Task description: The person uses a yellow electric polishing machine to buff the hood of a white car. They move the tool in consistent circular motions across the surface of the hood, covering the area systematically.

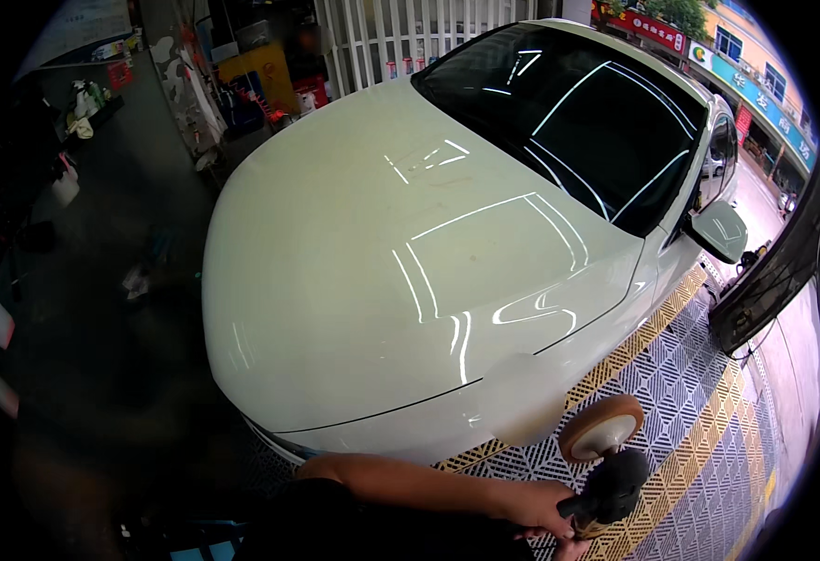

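A power polisher point(617, 481) with a black body is held off the car's near side, low at the right of the head view. Its round pad point(636, 416) has a brown-orange rim and a pale face, tipped up and apart from the paint. My left forearm reaches across the lower edge, and my left hand point(542, 505) is closed on the polisher. Below it, partly hidden, my right hand point(573, 548) is also closed about the tool's lower part. The white car's hood point(354, 271) spreads in front of me, with ceiling lights mirrored in it and a few faint smudges.
The side mirror point(720, 232) juts out at right, near a dark upright panel point(779, 271). Patterned grey and yellow floor tiles point(671, 411) run beside the car. Cluttered shelves point(260, 79) and a white slatted gate point(382, 42) stand behind; bottles point(87, 98) hang at left.
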A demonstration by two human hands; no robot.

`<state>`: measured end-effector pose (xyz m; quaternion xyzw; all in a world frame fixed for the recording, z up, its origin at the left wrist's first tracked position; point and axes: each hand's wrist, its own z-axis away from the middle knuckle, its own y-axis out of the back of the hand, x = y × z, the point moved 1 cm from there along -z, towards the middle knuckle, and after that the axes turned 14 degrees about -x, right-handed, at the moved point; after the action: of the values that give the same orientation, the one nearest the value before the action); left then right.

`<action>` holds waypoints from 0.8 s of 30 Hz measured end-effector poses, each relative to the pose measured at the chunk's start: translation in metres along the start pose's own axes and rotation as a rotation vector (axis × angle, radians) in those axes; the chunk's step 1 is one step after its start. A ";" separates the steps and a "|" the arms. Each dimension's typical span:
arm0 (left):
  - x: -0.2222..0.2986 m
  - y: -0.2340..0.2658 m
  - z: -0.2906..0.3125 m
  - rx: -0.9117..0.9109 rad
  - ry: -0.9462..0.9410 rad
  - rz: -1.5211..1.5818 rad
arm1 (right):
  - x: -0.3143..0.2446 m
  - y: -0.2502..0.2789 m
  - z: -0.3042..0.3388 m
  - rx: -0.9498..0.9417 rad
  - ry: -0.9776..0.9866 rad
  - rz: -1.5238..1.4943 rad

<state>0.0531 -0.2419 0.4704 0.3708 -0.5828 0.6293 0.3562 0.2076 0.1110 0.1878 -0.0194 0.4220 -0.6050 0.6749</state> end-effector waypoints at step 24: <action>0.135 -0.042 0.317 0.937 0.249 -0.009 | -0.143 -0.189 0.045 -1.005 0.488 -0.798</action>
<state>0.0423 -0.5535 0.6239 0.4156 -0.1881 0.8621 0.2207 0.0958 0.1577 0.3967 -0.3472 0.7522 -0.5250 0.1951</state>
